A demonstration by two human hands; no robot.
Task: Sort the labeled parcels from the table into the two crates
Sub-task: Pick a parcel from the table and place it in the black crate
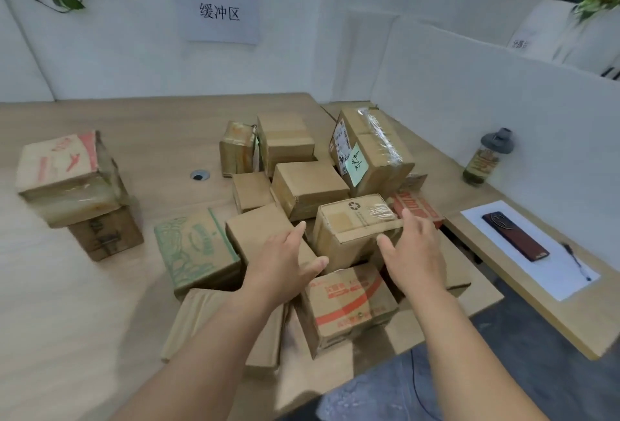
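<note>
A heap of cardboard parcels covers the middle of the wooden table [151,125]. At its front sits a small brown parcel with a recycling mark [352,222]. My left hand [285,263] hovers open just left of it, over a plain parcel [258,229]. My right hand [412,249] is open on the other side of it, fingers spread, holding nothing. Below lies a parcel with red print [345,306]. A green-printed parcel [194,246] sits left. A taped parcel with a green sticky note [369,149] leans at the back. No crate is in view.
Two stacked boxes [73,182] stand at the left of the table. A flat cardboard piece [201,320] lies at the front edge. On the side desk are a bottle [486,159], a phone [516,236] on white paper and a pen [575,259]. White partitions enclose the table.
</note>
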